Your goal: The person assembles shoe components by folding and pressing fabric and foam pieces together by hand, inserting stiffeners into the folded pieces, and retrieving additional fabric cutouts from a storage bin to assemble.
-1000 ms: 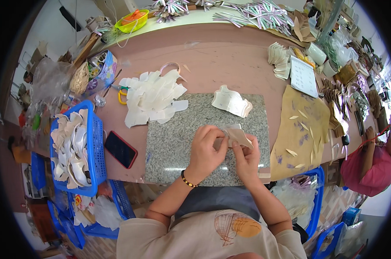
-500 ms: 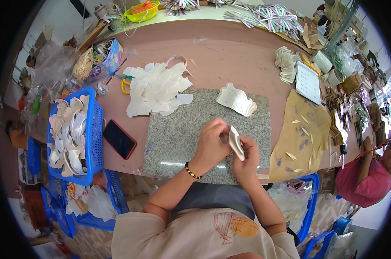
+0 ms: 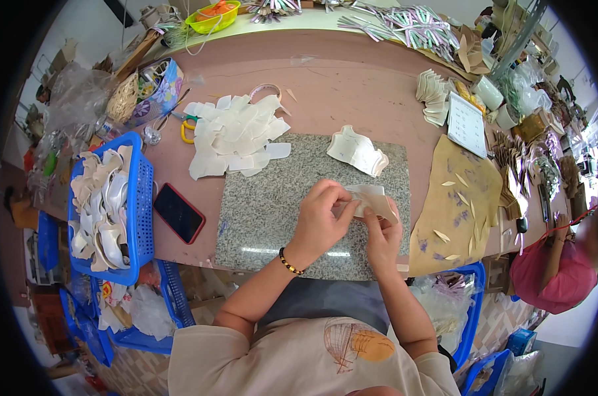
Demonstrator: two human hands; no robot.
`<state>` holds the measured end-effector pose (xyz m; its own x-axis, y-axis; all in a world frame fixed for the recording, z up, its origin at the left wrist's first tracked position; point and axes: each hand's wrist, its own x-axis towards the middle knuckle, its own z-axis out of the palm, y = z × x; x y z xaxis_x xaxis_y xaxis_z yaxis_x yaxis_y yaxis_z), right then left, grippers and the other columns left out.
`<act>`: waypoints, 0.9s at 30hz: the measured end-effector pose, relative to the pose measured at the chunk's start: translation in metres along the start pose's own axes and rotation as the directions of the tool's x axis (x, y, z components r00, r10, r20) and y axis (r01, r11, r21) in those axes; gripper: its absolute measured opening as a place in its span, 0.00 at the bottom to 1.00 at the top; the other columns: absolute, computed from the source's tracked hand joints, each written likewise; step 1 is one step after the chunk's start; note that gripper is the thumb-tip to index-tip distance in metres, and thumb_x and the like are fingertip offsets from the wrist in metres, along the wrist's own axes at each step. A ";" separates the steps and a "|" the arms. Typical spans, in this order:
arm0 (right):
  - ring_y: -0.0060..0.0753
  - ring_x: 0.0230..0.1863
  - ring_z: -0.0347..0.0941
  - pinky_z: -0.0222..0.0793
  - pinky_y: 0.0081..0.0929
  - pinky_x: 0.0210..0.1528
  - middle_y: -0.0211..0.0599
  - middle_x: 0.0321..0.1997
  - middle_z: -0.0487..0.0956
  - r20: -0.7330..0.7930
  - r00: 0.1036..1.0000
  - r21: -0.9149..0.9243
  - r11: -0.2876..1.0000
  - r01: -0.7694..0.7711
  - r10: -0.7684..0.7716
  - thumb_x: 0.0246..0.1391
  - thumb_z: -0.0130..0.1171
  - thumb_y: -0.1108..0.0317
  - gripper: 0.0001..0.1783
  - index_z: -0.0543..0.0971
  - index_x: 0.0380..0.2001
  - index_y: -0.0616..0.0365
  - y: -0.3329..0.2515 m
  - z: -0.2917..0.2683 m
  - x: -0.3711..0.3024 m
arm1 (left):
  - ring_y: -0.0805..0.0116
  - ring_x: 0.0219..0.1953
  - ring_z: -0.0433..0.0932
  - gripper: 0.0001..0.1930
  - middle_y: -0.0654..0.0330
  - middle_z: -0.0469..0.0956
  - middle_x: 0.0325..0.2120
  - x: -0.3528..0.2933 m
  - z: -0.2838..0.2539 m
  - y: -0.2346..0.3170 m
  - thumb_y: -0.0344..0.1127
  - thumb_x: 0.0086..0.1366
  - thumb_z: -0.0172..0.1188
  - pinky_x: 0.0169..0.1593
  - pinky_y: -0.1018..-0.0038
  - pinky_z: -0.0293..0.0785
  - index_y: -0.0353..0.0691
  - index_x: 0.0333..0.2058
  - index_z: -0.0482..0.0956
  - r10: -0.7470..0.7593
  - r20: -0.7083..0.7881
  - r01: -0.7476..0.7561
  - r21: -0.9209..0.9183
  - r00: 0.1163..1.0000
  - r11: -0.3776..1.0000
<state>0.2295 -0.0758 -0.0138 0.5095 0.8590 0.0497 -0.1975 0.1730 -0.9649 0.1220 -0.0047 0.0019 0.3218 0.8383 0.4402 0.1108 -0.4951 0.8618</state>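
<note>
Both my hands hold one cream-coloured cut piece of soft material (image 3: 373,200) just above the grey granite slab (image 3: 272,204). My left hand (image 3: 320,221) pinches its left edge from above; a beaded bracelet is on that wrist. My right hand (image 3: 383,234) grips its lower right side. A small stack of similar cream pieces (image 3: 358,150) lies on the slab's far right corner. A heap of white cut pieces (image 3: 236,135) spreads over the slab's far left edge and the brown table.
A blue basket (image 3: 137,218) with white shaped pieces stands at left, a dark phone (image 3: 178,212) beside it. Yellow-handled scissors (image 3: 186,129) lie near the heap. Brown paper (image 3: 457,198) with small offcuts lies right of the slab. A person in pink (image 3: 563,277) sits at far right.
The view shifted slightly. My hands stayed over the slab's near right part and turned the cream piece, which stood more on edge half a second ago and now lies flatter.
</note>
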 end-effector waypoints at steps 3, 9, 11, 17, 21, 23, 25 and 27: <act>0.22 0.37 0.69 0.66 0.19 0.40 0.33 0.37 0.73 0.032 0.996 -0.160 0.984 0.084 -0.080 0.55 0.50 0.78 0.13 0.71 0.46 0.63 0.006 -0.003 0.000 | 0.69 0.26 0.74 0.07 0.58 0.71 0.28 0.000 0.000 -0.003 0.23 0.49 0.64 0.27 0.77 0.71 0.33 0.25 0.74 0.086 0.050 -0.093 0.163 0.995 0.982; 0.29 0.32 0.69 0.64 0.22 0.36 0.37 0.32 0.71 0.163 0.936 -0.476 0.806 0.352 -0.313 0.48 0.52 0.82 0.17 0.74 0.44 0.61 -0.002 0.002 -0.002 | 0.68 0.26 0.72 0.09 0.58 0.69 0.26 0.002 0.002 -0.003 0.22 0.45 0.64 0.28 0.76 0.70 0.33 0.23 0.72 0.077 0.041 -0.083 0.186 0.996 0.979; 0.32 0.32 0.69 0.64 0.23 0.34 0.39 0.32 0.71 0.174 0.921 -0.530 0.755 0.385 -0.348 0.44 0.51 0.83 0.21 0.74 0.44 0.61 0.000 0.002 -0.003 | 0.67 0.26 0.72 0.10 0.58 0.69 0.26 0.003 0.004 -0.001 0.21 0.43 0.64 0.29 0.76 0.70 0.33 0.22 0.70 0.038 0.029 -0.042 0.174 0.999 0.984; 0.33 0.31 0.70 0.65 0.26 0.33 0.40 0.31 0.72 0.140 0.920 -0.545 0.747 0.380 -0.366 0.46 0.52 0.82 0.19 0.74 0.44 0.61 0.003 0.000 0.001 | 0.63 0.24 0.73 0.10 0.57 0.71 0.24 0.001 0.007 -0.008 0.21 0.42 0.63 0.27 0.73 0.71 0.34 0.21 0.68 0.083 0.015 -0.084 0.181 0.996 0.980; 0.35 0.32 0.70 0.65 0.26 0.34 0.42 0.31 0.72 0.102 0.942 -0.515 0.793 0.325 -0.320 0.47 0.53 0.81 0.17 0.74 0.44 0.61 0.007 -0.001 0.000 | 0.59 0.24 0.74 0.10 0.55 0.72 0.24 -0.001 0.006 -0.007 0.21 0.43 0.61 0.27 0.70 0.71 0.34 0.21 0.68 0.126 0.011 -0.125 0.232 0.992 0.965; 0.29 0.34 0.71 0.65 0.24 0.34 0.39 0.34 0.74 0.041 0.970 -0.430 0.872 0.234 -0.241 0.51 0.52 0.79 0.13 0.74 0.42 0.63 0.012 0.000 0.000 | 0.57 0.25 0.74 0.09 0.54 0.72 0.24 -0.003 0.005 -0.007 0.21 0.43 0.60 0.27 0.69 0.71 0.35 0.22 0.68 0.115 0.020 -0.116 0.265 0.993 0.957; 0.25 0.35 0.71 0.65 0.22 0.35 0.37 0.35 0.74 -0.009 0.991 -0.200 0.972 0.127 -0.131 0.52 0.52 0.78 0.13 0.74 0.42 0.64 0.012 0.003 0.002 | 0.57 0.25 0.74 0.09 0.54 0.72 0.24 -0.002 0.003 -0.007 0.21 0.44 0.60 0.27 0.69 0.71 0.35 0.22 0.68 0.174 0.029 -0.175 0.247 0.984 0.953; 0.22 0.37 0.70 0.66 0.21 0.35 0.35 0.37 0.75 -0.037 0.999 0.047 0.999 0.018 -0.016 0.53 0.52 0.77 0.12 0.73 0.43 0.64 0.008 0.002 0.004 | 0.57 0.25 0.74 0.09 0.54 0.72 0.24 -0.001 0.003 0.000 0.21 0.44 0.60 0.27 0.69 0.71 0.35 0.22 0.68 0.235 0.041 -0.238 0.224 0.971 0.945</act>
<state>0.2286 -0.0701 -0.0205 0.5430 0.8379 0.0556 -0.2276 0.2105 -0.9507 0.1248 -0.0062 0.0007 0.3772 0.6885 0.6194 0.2386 -0.7185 0.6534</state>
